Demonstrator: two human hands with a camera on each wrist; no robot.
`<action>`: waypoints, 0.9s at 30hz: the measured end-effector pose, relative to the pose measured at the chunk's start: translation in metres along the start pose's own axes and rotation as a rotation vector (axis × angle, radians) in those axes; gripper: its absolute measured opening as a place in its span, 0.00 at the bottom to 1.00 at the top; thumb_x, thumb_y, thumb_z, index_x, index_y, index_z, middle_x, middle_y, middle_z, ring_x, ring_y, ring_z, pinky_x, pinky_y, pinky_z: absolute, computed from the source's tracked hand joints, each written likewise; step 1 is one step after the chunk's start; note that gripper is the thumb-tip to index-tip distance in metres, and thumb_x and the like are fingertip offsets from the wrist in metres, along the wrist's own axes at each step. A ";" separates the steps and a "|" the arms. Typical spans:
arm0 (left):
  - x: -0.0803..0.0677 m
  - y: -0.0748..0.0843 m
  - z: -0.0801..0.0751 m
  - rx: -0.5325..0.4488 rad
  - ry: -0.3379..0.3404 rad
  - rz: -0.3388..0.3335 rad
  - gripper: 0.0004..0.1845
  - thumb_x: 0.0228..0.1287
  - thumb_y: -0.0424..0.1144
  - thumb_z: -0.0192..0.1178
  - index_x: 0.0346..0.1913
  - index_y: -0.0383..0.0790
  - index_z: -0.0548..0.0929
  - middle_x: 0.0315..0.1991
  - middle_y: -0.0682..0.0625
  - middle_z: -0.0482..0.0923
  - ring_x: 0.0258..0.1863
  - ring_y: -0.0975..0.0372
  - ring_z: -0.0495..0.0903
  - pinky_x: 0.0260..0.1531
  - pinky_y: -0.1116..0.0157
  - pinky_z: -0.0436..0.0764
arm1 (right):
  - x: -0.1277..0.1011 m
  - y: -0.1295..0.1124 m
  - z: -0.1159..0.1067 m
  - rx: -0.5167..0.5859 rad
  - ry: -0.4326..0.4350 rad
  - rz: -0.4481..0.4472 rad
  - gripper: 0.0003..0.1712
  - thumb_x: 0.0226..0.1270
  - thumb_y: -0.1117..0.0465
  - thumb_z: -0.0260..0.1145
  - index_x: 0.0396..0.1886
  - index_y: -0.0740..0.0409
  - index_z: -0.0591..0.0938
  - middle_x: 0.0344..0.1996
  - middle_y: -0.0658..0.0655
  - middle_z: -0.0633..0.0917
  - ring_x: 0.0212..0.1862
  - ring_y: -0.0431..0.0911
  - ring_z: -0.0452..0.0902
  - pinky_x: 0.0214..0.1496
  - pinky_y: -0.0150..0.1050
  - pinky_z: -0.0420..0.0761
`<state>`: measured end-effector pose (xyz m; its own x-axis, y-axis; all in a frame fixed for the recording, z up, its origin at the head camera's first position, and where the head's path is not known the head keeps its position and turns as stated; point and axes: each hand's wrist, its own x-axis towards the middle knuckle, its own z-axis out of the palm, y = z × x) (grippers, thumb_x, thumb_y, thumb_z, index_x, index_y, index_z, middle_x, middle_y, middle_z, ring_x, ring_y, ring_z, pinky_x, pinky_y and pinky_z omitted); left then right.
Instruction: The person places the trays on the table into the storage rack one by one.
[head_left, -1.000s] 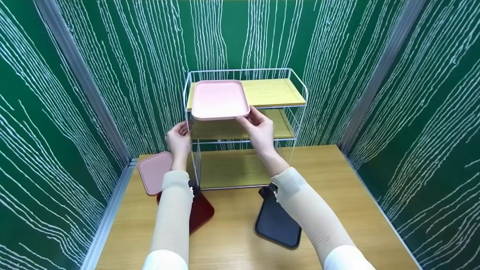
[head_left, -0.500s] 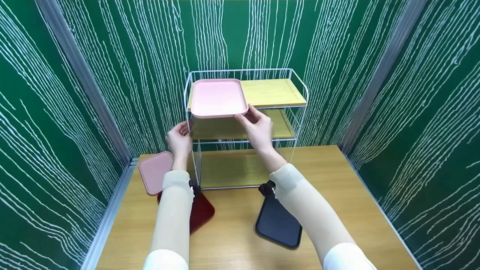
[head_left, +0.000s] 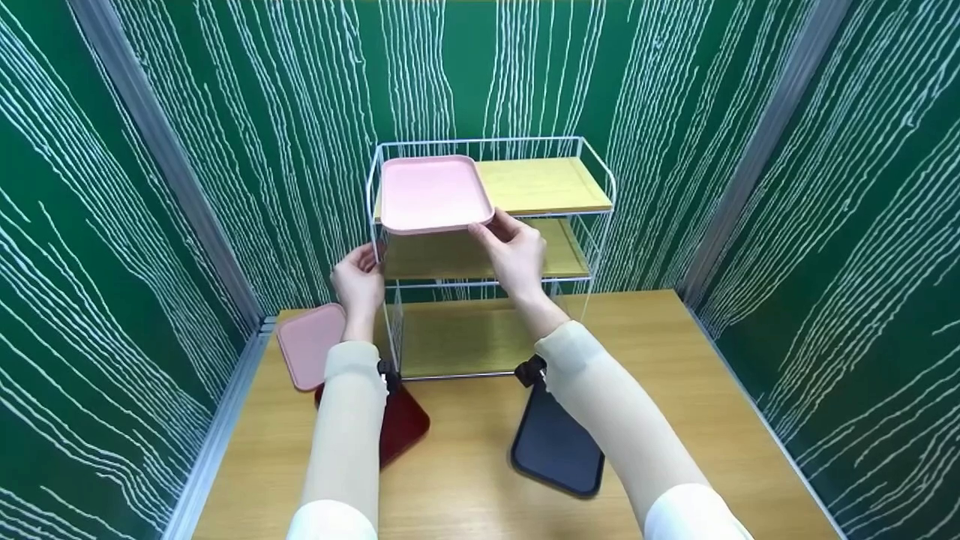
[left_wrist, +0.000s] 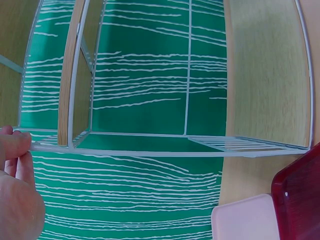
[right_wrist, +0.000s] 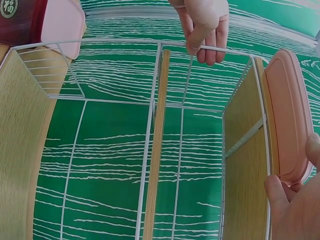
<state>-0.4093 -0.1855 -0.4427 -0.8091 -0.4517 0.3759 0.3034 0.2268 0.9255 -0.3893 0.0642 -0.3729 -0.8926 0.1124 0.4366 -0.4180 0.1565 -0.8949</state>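
A pink tray [head_left: 435, 193] lies over the left part of the top shelf [head_left: 547, 184] of a white wire rack. My right hand [head_left: 517, 251] pinches its front right corner between thumb and fingers. In the right wrist view the same pink tray [right_wrist: 287, 115] is seen edge-on against the shelf board. My left hand [head_left: 358, 279] grips the rack's left front upright, just below the top shelf. The left wrist view shows that hand [left_wrist: 17, 185] with thumb and fingers on the white wire [left_wrist: 150, 153].
On the wooden table [head_left: 675, 420], a second pink tray [head_left: 307, 349] lies left of the rack. A dark red tray [head_left: 401, 424] sits partly under my left forearm, a black tray [head_left: 556, 442] under my right. The rack's middle [head_left: 450, 259] and bottom shelves [head_left: 465, 337] are below.
The pink tray has slid slightly back and to the left on the top shelf, my right hand moving with it. My left hand has stayed on the rack.
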 end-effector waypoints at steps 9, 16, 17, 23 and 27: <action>0.000 0.002 0.000 -0.015 0.001 -0.008 0.20 0.69 0.15 0.60 0.58 0.33 0.88 0.55 0.40 0.89 0.58 0.53 0.88 0.62 0.63 0.84 | -0.002 -0.001 0.003 -0.025 0.017 -0.002 0.36 0.65 0.44 0.80 0.70 0.53 0.84 0.57 0.51 0.90 0.56 0.42 0.88 0.61 0.35 0.86; 0.000 0.003 0.001 -0.077 -0.008 -0.041 0.20 0.68 0.13 0.58 0.58 0.29 0.88 0.54 0.38 0.89 0.58 0.51 0.88 0.62 0.60 0.84 | 0.000 0.000 0.006 -0.035 0.020 -0.059 0.34 0.65 0.46 0.80 0.66 0.57 0.86 0.53 0.53 0.92 0.53 0.43 0.90 0.58 0.36 0.87; 0.000 0.003 0.001 -0.083 -0.008 -0.047 0.20 0.68 0.13 0.58 0.57 0.29 0.88 0.54 0.38 0.89 0.58 0.51 0.88 0.62 0.60 0.84 | 0.000 0.000 0.006 -0.041 0.019 -0.062 0.34 0.65 0.46 0.81 0.65 0.57 0.86 0.53 0.52 0.92 0.52 0.43 0.90 0.58 0.36 0.87; -0.001 0.002 0.000 -0.063 -0.016 -0.065 0.22 0.68 0.13 0.58 0.58 0.33 0.89 0.55 0.41 0.89 0.59 0.52 0.87 0.63 0.60 0.84 | -0.002 -0.002 0.008 -0.075 0.022 -0.067 0.34 0.64 0.44 0.81 0.65 0.56 0.87 0.52 0.51 0.92 0.51 0.42 0.90 0.57 0.35 0.87; -0.001 0.003 0.000 -0.048 -0.024 -0.073 0.22 0.69 0.14 0.59 0.58 0.34 0.89 0.56 0.42 0.89 0.60 0.53 0.86 0.64 0.60 0.83 | -0.002 -0.002 0.010 -0.087 0.025 -0.077 0.33 0.64 0.43 0.81 0.64 0.55 0.88 0.52 0.50 0.92 0.50 0.40 0.90 0.56 0.33 0.87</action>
<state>-0.4078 -0.1848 -0.4406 -0.8415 -0.4448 0.3066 0.2662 0.1523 0.9518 -0.3884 0.0534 -0.3726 -0.8535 0.1206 0.5069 -0.4680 0.2501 -0.8476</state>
